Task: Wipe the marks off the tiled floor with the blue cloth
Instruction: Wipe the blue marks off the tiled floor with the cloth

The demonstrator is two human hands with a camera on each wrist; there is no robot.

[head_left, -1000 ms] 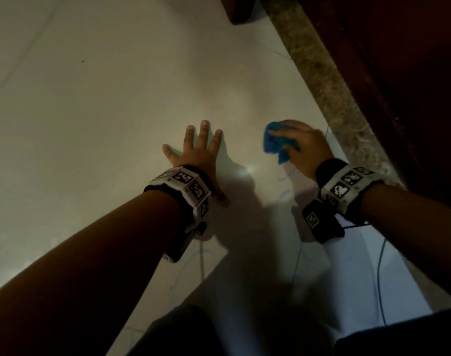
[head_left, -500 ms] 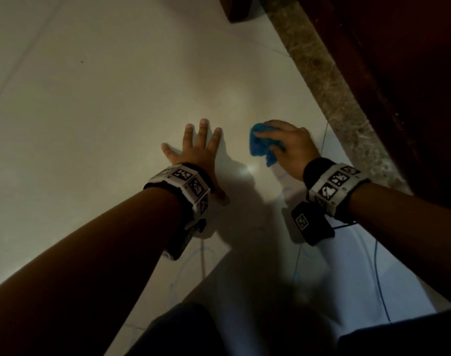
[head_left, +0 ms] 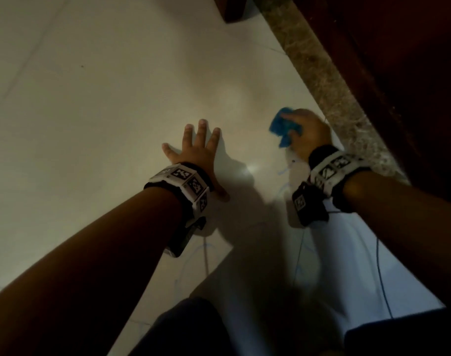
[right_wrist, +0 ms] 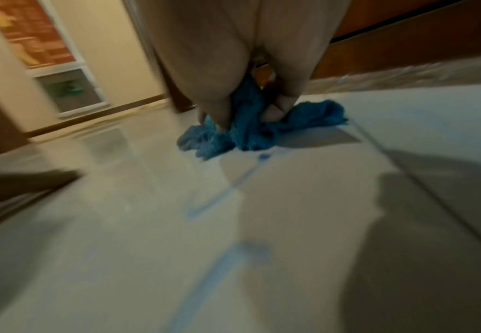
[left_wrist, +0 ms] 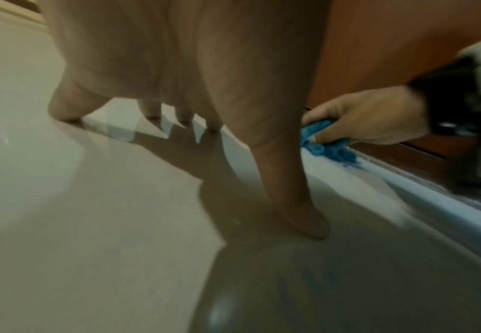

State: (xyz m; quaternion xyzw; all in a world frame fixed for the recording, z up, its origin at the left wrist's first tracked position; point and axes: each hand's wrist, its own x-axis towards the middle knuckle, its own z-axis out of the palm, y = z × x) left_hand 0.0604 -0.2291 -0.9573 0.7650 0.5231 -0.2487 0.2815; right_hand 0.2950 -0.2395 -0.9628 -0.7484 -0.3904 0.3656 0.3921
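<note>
My right hand [head_left: 305, 131] grips a bunched blue cloth [head_left: 283, 128] and presses it on the pale tiled floor [head_left: 103, 98], close to the speckled stone strip. The right wrist view shows my fingers curled into the cloth [right_wrist: 250, 130], with blue marks [right_wrist: 233, 182] trailing across the tile toward the camera. Fainter blue lines [head_left: 283, 173] lie near my right wrist. My left hand [head_left: 196, 147] lies flat on the floor with its fingers spread, to the left of the cloth. In the left wrist view its fingertips [left_wrist: 308, 225] bear on the tile and the cloth [left_wrist: 327, 146] shows beyond them.
A speckled stone strip [head_left: 329, 80] runs along the right, with dark wooden furniture [head_left: 399, 73] behind it. A wooden leg [head_left: 232, 9] stands at the top. A thin cable [head_left: 381, 276] lies on the floor below my right arm. My dark knees [head_left: 188, 330] fill the bottom edge.
My right hand swept the cloth left half a second ago and has now swept it back right and a little further away. The left hand has stayed planted.
</note>
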